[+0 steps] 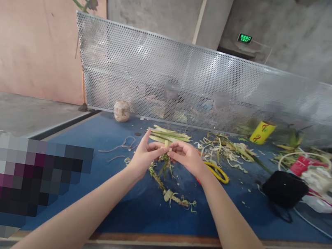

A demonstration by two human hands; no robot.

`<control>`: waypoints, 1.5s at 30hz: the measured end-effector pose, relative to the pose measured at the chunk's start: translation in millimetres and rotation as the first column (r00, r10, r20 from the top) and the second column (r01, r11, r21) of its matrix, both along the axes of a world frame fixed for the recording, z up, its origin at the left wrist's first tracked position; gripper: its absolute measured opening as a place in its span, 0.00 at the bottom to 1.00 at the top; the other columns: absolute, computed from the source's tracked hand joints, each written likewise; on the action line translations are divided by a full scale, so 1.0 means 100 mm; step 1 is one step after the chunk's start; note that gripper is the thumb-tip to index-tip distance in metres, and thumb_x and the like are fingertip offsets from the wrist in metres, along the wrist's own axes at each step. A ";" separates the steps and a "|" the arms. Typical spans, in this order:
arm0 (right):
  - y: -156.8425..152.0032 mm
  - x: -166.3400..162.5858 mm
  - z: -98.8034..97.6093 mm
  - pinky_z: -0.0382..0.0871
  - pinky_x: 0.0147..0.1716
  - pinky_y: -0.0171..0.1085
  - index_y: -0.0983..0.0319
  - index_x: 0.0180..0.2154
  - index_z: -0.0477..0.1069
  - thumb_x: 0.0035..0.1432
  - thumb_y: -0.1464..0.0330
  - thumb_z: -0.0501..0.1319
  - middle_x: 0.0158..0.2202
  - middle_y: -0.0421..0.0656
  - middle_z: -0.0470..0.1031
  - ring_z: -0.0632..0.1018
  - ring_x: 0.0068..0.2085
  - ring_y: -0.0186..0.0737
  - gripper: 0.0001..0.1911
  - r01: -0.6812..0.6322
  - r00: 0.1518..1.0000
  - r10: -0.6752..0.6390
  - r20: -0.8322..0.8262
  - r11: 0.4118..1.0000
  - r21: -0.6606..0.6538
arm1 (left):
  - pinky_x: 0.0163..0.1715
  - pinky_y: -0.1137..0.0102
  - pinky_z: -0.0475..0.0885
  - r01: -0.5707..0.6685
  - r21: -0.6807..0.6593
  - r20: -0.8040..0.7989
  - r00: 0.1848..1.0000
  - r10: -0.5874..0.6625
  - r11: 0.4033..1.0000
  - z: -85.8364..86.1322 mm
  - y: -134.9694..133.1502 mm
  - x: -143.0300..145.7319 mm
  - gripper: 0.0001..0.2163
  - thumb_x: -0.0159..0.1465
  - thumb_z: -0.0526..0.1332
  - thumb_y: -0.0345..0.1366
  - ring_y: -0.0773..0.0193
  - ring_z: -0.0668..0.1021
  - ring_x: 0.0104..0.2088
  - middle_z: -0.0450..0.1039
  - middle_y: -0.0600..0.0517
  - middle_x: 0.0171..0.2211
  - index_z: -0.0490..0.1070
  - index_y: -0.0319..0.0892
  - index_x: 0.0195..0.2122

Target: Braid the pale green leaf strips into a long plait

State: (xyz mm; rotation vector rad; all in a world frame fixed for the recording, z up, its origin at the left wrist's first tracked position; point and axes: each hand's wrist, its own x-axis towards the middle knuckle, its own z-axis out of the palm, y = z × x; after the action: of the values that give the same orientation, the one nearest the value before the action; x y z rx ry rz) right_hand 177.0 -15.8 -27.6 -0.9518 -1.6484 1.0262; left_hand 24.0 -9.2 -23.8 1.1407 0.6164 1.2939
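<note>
My left hand point(145, 154) and my right hand point(188, 158) meet over the middle of the table. Between their pinched fingertips is a pale green leaf strip point(166, 143), its short end sticking up. Below the fingers hangs or lies a knotted braid of plant strips point(160, 183), with curled pale ends trailing towards me. I cannot tell how the strip joins the braid. Just beyond my hands lies a small stack of flat green leaf strips point(170, 135). Thin brownish cord point(122, 145) lies loose to the left of my left hand.
A perforated metal screen point(161, 69) runs along the back of the blue table point(80, 195). Shredded leaf scraps point(227, 148), a yellow ring point(216, 171), a yellow roll point(262, 132) and a black pouch point(285, 189) are on the right. A whitish roll point(122, 111) stands back left.
</note>
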 end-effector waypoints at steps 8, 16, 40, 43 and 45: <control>-0.06 -0.06 0.05 0.62 0.25 0.33 0.61 0.28 0.64 0.46 0.61 0.63 0.24 0.37 0.67 0.67 0.24 0.29 0.12 0.086 0.996 -0.085 -0.029 0.995 0.049 | 0.20 0.77 0.62 -0.015 -0.075 -0.044 0.999 0.012 0.997 0.05 -0.02 -0.02 0.45 0.45 0.68 0.31 0.73 0.70 0.22 0.72 0.55 0.25 0.42 0.38 0.61; -0.06 -0.02 0.06 0.60 0.22 0.32 0.62 0.25 0.65 0.43 0.61 0.64 0.21 0.36 0.64 0.65 0.21 0.29 0.13 0.093 0.995 -0.094 0.015 0.995 0.039 | 0.20 0.77 0.62 -0.031 -0.056 -0.051 0.998 0.028 0.998 0.05 -0.01 -0.01 0.47 0.45 0.68 0.29 0.74 0.69 0.19 0.73 0.56 0.24 0.38 0.37 0.61; -0.02 -0.02 0.01 0.59 0.22 0.33 0.62 0.31 0.67 0.48 0.63 0.60 0.21 0.36 0.64 0.64 0.21 0.29 0.09 0.094 0.995 -0.096 0.042 0.995 0.034 | 0.39 0.69 0.68 -0.146 0.040 -0.145 0.978 0.151 0.988 0.01 0.09 -0.07 0.51 0.43 0.69 0.30 0.67 0.77 0.28 0.76 0.52 0.24 0.33 0.33 0.61; -0.02 -0.03 0.02 0.57 0.21 0.33 0.61 0.35 0.69 0.49 0.64 0.59 0.20 0.36 0.63 0.63 0.21 0.29 0.10 0.098 0.992 -0.103 0.072 0.993 0.066 | 0.43 0.68 0.66 -0.161 0.037 -0.174 0.971 0.165 0.986 0.04 0.07 -0.08 0.50 0.43 0.69 0.31 0.67 0.77 0.29 0.75 0.54 0.23 0.35 0.32 0.61; -0.02 -0.04 0.01 0.58 0.22 0.33 0.62 0.34 0.70 0.50 0.63 0.59 0.20 0.37 0.64 0.64 0.21 0.29 0.10 0.125 0.988 -0.132 0.077 0.988 0.088 | 0.44 0.68 0.65 -0.165 0.042 -0.168 0.971 0.170 0.985 0.06 0.05 -0.08 0.50 0.44 0.69 0.31 0.67 0.77 0.29 0.75 0.54 0.22 0.35 0.32 0.61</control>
State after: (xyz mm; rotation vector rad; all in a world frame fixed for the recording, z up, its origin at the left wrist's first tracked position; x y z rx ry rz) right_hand 173.1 -17.9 -26.2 -1.0424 -1.6611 0.8355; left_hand 16.4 -4.0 -17.9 1.2528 0.8390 1.3595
